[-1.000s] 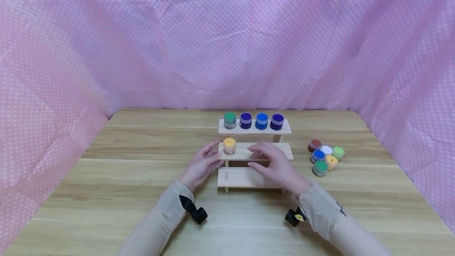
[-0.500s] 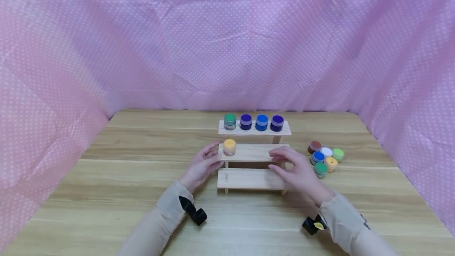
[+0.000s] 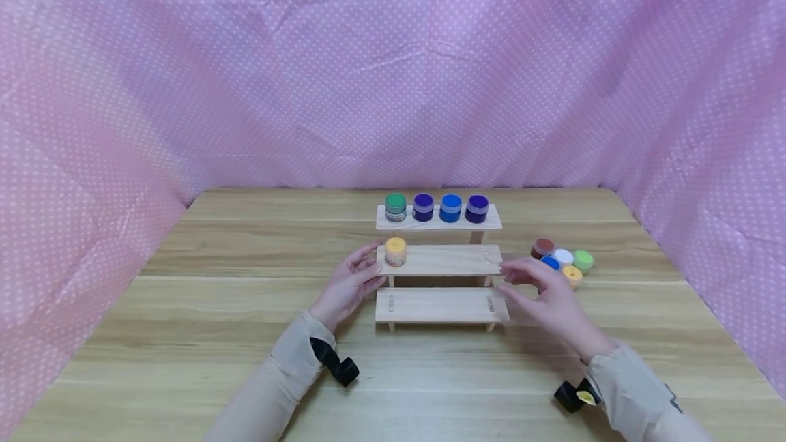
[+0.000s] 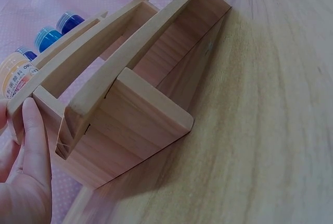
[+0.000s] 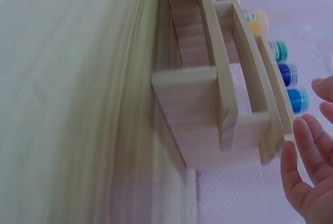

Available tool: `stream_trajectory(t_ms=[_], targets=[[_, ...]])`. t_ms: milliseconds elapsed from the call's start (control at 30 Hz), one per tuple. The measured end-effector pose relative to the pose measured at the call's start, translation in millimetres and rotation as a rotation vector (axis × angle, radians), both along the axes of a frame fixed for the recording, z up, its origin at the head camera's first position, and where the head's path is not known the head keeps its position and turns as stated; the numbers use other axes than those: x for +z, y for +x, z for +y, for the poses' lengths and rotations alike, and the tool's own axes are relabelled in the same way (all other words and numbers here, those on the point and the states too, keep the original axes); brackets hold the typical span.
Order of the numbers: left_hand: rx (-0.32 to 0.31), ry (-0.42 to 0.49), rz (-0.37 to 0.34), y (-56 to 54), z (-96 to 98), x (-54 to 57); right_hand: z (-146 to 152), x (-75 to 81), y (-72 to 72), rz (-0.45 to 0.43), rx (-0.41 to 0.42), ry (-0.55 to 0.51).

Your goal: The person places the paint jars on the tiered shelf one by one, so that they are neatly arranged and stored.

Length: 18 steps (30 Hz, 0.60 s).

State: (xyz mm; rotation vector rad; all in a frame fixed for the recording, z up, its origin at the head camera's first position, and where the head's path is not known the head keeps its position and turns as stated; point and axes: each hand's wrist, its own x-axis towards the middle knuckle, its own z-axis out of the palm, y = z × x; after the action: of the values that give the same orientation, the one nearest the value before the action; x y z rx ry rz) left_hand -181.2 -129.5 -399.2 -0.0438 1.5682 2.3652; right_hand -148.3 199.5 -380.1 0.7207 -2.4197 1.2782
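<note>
At the left end of the wooden shelf [image 3: 442, 305], left hand [image 3: 346, 288] pinches the tip of the middle board [image 3: 448, 261]; left wrist view has one digit up against the board's edge. Just beside the same board's right end, right hand [image 3: 549, 299] with thumb and fingers spread apart, loosely bent; can't tell from the head view whether a fingertip touches the wood. Shelf itself has three stepped tiers, upright on the table [image 3: 245, 305], between the two hands. Yellow jar [image 3: 396, 252] upright on the shelf's middle tier, at its left end, near left hand's fingertips. Behind it, on the shelf's top board [image 3: 495, 218], four jars upright in a row, small gaps between, left to right: green jar [image 3: 396, 208], purple jar [image 3: 424, 208], light blue jar [image 3: 451, 209], dark purple jar [image 3: 476, 209]. Right of the shelf, on the table, a tight cluster partly behind right hand: brown jar [image 3: 543, 248], white jar [image 3: 563, 257], lime jar [image 3: 583, 261], royal blue jar [image 3: 549, 262], second yellow jar [image 3: 572, 275]. In front of the shelf, to either side, beige sleeves [image 3: 276, 377] and black wrist cameras [image 3: 347, 372]. Behind the shelf, past the table edge, pink dotted cloth [image 3: 393, 87] hangs in creases.
</note>
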Motion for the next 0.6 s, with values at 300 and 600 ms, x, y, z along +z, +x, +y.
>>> stream_trajectory(t_ms=[300,600], targets=[[0.001,-0.033,0.010,0.2,-1.3,-0.5,25,-2.2,5.8,0.009,-0.038,0.009],[0.011,-0.013,0.013,0.4,0.3,-3.2,55,-4.9,13.3,-0.064,-0.090,-0.017]])
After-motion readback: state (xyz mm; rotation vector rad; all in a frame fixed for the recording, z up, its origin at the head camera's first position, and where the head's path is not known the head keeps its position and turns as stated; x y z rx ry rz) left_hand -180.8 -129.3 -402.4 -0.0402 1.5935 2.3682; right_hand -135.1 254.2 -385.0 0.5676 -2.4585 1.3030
